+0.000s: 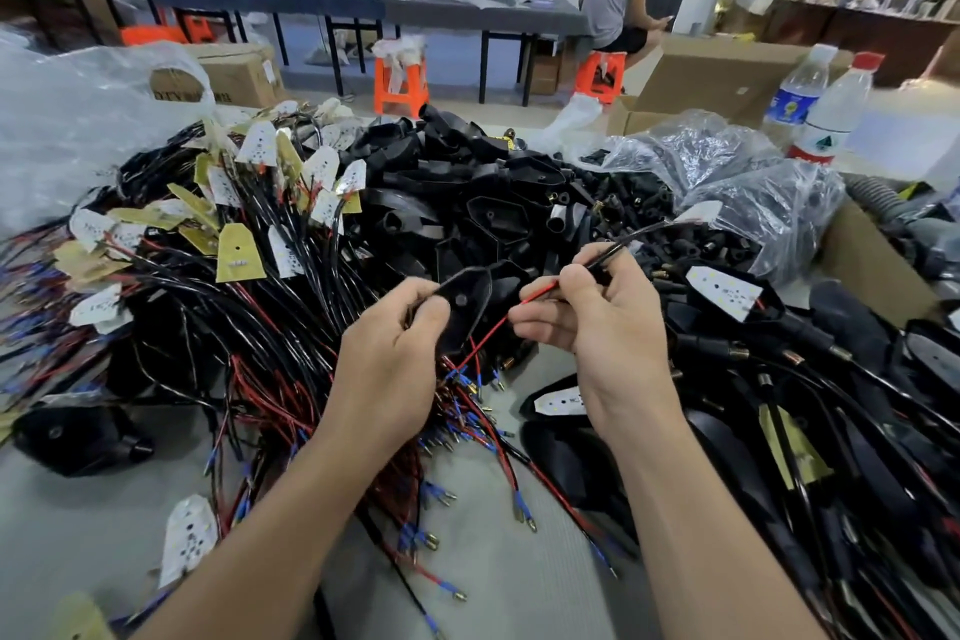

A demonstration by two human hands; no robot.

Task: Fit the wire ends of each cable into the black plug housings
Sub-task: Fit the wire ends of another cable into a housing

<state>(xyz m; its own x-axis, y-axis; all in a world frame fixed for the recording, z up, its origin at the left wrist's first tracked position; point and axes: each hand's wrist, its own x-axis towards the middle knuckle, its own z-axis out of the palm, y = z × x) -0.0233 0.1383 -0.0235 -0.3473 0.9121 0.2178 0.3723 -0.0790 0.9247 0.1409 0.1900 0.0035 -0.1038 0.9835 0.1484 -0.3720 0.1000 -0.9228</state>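
fitting a cable [623, 244] to a black plug housing [465, 309], a worker brings both hands together above a heap of spare housings [467, 192].

the left hand [395, 359] curls its fingers round the housing, thumb on its flat face, long axis tilted up and to the right. the right hand [597, 327] pinches the cable between thumb and forefinger, just right of the housing. its red wire [498, 325] runs down-left from those fingertips past the housing's lower edge. the wire end appears to hang below the left fingers, so the nearer right hand would likely steer it in. the opening is not visible.
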